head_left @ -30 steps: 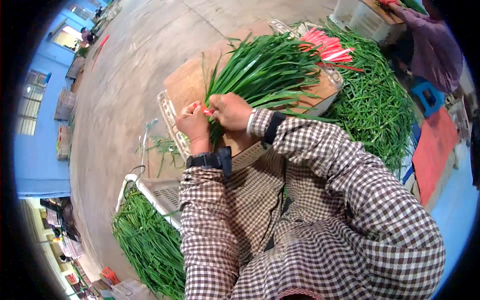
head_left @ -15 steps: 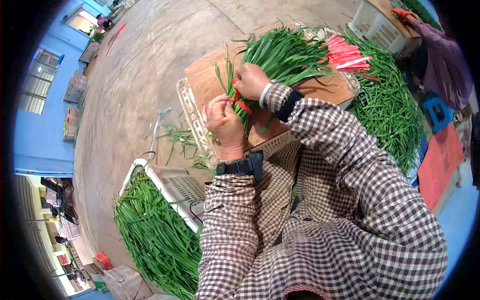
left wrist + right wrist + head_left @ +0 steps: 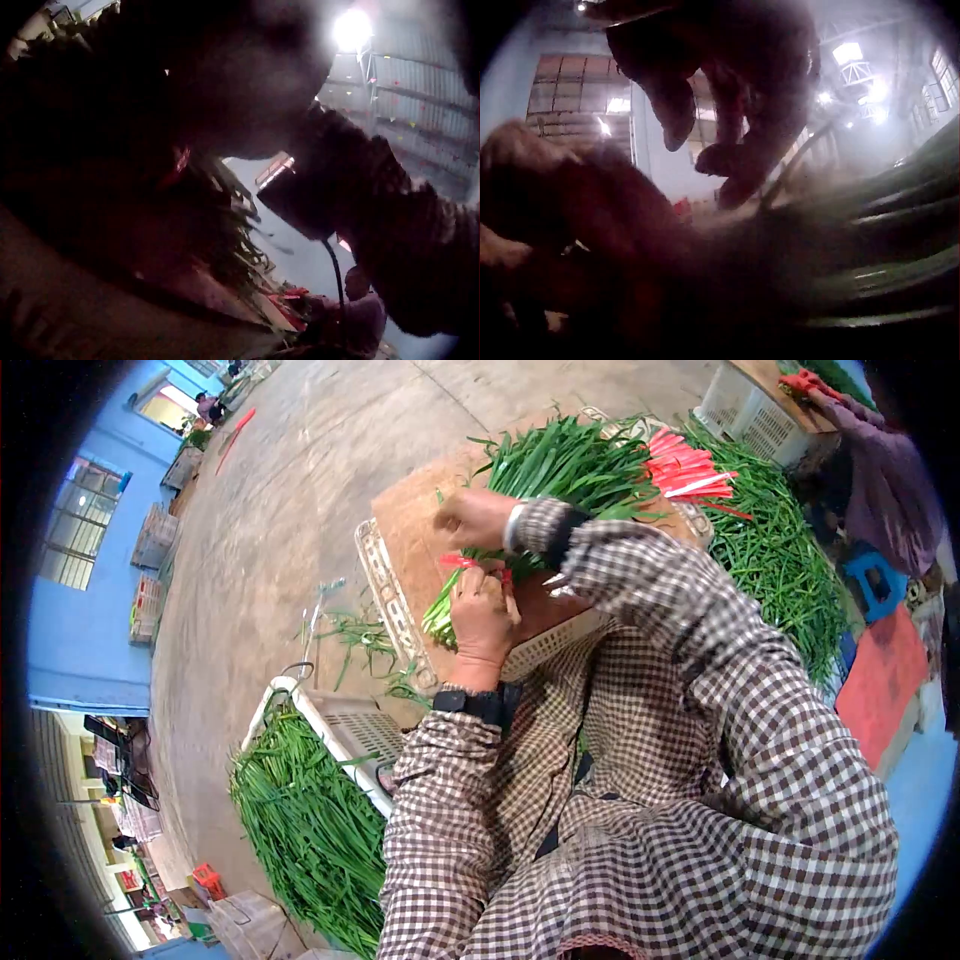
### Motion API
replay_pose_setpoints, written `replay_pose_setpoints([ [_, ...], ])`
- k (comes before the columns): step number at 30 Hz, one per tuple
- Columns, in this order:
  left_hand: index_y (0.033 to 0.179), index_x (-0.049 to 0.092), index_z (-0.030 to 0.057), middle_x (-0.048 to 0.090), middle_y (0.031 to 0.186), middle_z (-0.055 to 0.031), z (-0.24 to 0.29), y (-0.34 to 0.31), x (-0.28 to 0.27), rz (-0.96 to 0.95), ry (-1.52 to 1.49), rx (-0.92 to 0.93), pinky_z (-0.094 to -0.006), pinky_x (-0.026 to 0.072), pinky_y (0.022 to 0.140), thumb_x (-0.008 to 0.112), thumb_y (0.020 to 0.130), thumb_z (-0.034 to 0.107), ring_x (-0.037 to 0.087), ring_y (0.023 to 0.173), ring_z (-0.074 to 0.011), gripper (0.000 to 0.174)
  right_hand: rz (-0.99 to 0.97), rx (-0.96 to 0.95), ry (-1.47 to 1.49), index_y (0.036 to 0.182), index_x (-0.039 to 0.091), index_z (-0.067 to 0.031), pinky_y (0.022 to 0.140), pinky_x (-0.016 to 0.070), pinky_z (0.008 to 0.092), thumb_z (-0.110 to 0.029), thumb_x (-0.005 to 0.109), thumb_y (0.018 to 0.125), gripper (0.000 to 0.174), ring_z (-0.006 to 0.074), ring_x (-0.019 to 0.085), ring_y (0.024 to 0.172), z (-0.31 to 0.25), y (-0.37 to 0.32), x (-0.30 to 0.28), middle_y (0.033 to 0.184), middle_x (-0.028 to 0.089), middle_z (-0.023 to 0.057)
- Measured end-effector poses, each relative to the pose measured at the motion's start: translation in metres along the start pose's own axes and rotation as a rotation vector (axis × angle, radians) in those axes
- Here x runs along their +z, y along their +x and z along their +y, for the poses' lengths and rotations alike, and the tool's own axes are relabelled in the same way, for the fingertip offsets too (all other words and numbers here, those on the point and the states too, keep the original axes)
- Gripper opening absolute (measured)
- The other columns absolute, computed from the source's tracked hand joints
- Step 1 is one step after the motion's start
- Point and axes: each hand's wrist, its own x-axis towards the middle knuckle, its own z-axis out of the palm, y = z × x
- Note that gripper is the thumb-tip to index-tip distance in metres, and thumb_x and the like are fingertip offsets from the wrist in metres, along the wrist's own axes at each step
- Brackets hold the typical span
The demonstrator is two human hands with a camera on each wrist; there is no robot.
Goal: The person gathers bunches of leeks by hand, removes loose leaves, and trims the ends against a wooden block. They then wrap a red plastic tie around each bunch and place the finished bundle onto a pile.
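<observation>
My left hand point(image 3: 482, 615) grips a bunch of long flat green leaves, like garlic chives, by its pale stem ends point(image 3: 440, 617). A red tie point(image 3: 458, 561) crosses the bunch just above the fingers. Slightly higher, the right hand point(image 3: 474, 520) is held over the bunch, apart from the left. Its fingers point(image 3: 671, 112) hang loosely bent with nothing between them in the right wrist view. Green leaves point(image 3: 570, 465) spread over the brown board point(image 3: 415, 510) beyond both hands. The left wrist view is mostly dark.
Red strips point(image 3: 690, 465) lie at the board's far right corner. A large heap of green leaves point(image 3: 770, 560) is to the right, and a white crate point(image 3: 350, 735) stands left beside more leaves point(image 3: 310, 815). Another person point(image 3: 890, 490) is at the upper right.
Both hands were at the red tie. The right hand has let go of it and moved up and left; the left hand has turned and come round the stems, which now point lower left.
</observation>
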Motion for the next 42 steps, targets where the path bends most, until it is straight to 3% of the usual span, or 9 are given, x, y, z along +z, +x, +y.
replay_pose_setpoints([
  [2, 0.084, 0.061, 0.0035, 0.06, 0.096, -0.0098, 0.001, 0.002, -0.012, -0.08, -0.193, -0.006, -0.0398, 0.0443, 0.084, 0.056, 0.069, 0.004, 0.056, 0.093, -0.0295, 0.016, -0.149, 0.104, -0.102, 0.081, 0.059, 0.0016, 0.064, 0.0488, 0.0386, -0.019, 0.064, 0.068, 0.025, 0.0312, 0.063, 0.072, -0.025, -0.021, -0.04, 0.079, 0.063, 0.0191],
  [7, 0.094, 0.064, 0.0019, 0.062, 0.105, -0.0116, -0.001, 0.008, -0.022, -0.173, -0.288, -0.121, -0.0366, 0.0455, 0.088, 0.05, 0.072, -0.003, 0.058, 0.099, -0.0292, 0.026, -0.037, 0.215, -0.031, 0.088, 0.051, 0.0013, 0.062, 0.0477, 0.0362, -0.022, 0.073, 0.07, 0.037, 0.0277, 0.062, 0.074, -0.036, -0.08, -0.02, 0.079, 0.058, 0.0168],
  [11, 0.095, 0.065, 0.0025, 0.063, 0.105, -0.0108, -0.011, 0.008, -0.022, -0.158, -0.331, -0.132, -0.0343, 0.0462, 0.088, 0.048, 0.073, -0.005, 0.06, 0.098, -0.0272, 0.029, 0.07, 0.263, -0.207, 0.085, 0.05, -0.0007, 0.06, 0.0469, 0.0385, -0.019, 0.072, 0.071, 0.032, 0.0306, 0.061, 0.071, -0.033, -0.091, 0.005, 0.076, 0.058, 0.0169],
  [18, 0.095, 0.064, -0.0008, 0.062, 0.106, -0.0143, -0.02, 0.018, -0.038, -0.155, -0.598, -0.314, -0.0328, 0.0449, 0.09, 0.053, 0.076, 0.001, 0.058, 0.1, -0.0272, 0.022, 0.277, 0.429, 0.107, 0.073, 0.059, -0.0022, 0.063, 0.0479, 0.0407, -0.009, 0.064, 0.069, 0.01, 0.0349, 0.061, 0.07, -0.029, -0.085, 0.015, 0.072, 0.061, 0.0177],
  [22, 0.097, 0.064, -0.0001, 0.063, 0.097, -0.0158, -0.041, 0.041, -0.046, -0.142, -0.091, -0.524, -0.0324, 0.0483, 0.077, 0.068, 0.075, 0.016, 0.061, 0.091, -0.0237, 0.027, 0.246, 0.417, 0.079, 0.077, 0.06, -0.0005, 0.062, 0.0494, 0.0366, -0.006, 0.063, 0.069, 0.01, 0.0306, 0.063, 0.067, -0.03, -0.085, 0.018, 0.07, 0.062, 0.0167],
  [28, 0.081, 0.065, -0.0014, 0.062, 0.071, -0.0023, -0.063, 0.035, -0.025, -0.275, -0.576, -0.837, -0.0253, 0.0421, 0.057, 0.073, 0.075, 0.015, 0.053, 0.062, -0.0097, 0.019, 0.175, 0.439, 0.029, 0.077, 0.063, -0.0021, 0.063, 0.0491, 0.0381, -0.009, 0.064, 0.07, 0.009, 0.0305, 0.063, 0.07, -0.033, -0.083, 0.009, 0.072, 0.063, 0.0162],
  [34, 0.069, 0.06, -0.0007, 0.059, 0.062, -0.0028, -0.033, 0.03, -0.045, -0.073, -0.396, -0.705, -0.0276, 0.0402, 0.053, 0.064, 0.074, 0.004, 0.05, 0.058, -0.0102, 0.007, 0.159, 0.386, -0.223, 0.078, 0.058, -0.0055, 0.063, 0.0465, 0.0433, -0.011, 0.065, 0.07, 0.012, 0.0334, 0.06, 0.072, -0.054, -0.069, -0.004, 0.073, 0.06, 0.0144],
  [38, 0.069, 0.052, 0.0036, 0.054, 0.071, -0.0107, 0.001, 0.011, -0.04, 0.161, -0.002, -0.241, -0.0378, 0.0412, 0.068, 0.061, 0.066, 0.002, 0.053, 0.069, -0.0277, 0.01, 0.086, 0.197, -0.313, 0.075, 0.056, -0.0065, 0.059, 0.0455, 0.0435, -0.011, 0.06, 0.071, 0.007, 0.0344, 0.058, 0.069, -0.038, -0.045, -0.012, 0.075, 0.058, 0.0143],
  [42, 0.071, 0.048, 0.0057, 0.05, 0.075, -0.0114, 0.029, 0.002, -0.017, 0.211, 0.072, -0.181, -0.0412, 0.0377, 0.073, 0.059, 0.064, 0.004, 0.049, 0.075, -0.0314, 0.013, -0.186, -0.097, -0.301, 0.072, 0.055, -0.0062, 0.057, 0.0434, 0.0435, -0.009, 0.059, 0.069, 0.005, 0.0348, 0.057, 0.066, -0.027, -0.015, -0.008, 0.066, 0.056, 0.015],
])
